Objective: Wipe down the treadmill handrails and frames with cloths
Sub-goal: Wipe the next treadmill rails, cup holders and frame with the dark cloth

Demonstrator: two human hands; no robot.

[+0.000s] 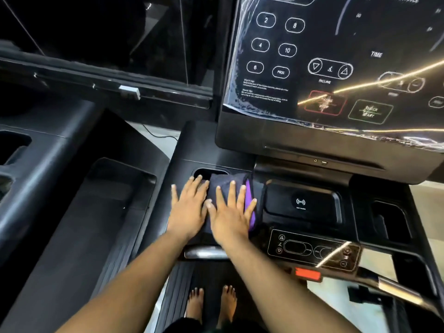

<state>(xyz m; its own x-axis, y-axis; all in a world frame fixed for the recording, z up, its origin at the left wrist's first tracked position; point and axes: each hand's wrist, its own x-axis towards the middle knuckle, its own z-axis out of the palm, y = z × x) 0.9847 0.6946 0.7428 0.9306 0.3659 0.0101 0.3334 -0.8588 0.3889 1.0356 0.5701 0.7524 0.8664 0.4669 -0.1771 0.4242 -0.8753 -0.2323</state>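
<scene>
Dark cloth [222, 186] with purple edging along its right side, folded into a thick pad, lying on the black console deck [182, 150] of the treadmill, just left of the wireless charging pad [301, 203] and covering part of a recessed cup slot [204, 173] at its far-left edge.

Left hand [188, 212] pressing flat, fingers straight and spread, partly on the cloth's left edge, partly on bare deck. Right hand [230, 216] pressing flat on top of the cloth, fingers straight and apart, little finger touching the purple edging. Thumbs touching between the two hands. Neither hand curling round anything.

Open deck surface running far of the cloth up to the display panel [336, 68], which is tilting over it and wearing wrinkled plastic film. Small control strip [312, 249] near-right of the cloth; orange-red tab [308, 273] just below it. Silver-capped handrail [396, 288] running off near-right.

Second black treadmill [72, 200] sitting left, close alongside. Bare feet [211, 304] standing on the belt below. Pale floor and a thin cable [156, 134] showing between the machines. Dark glass wall beyond.
</scene>
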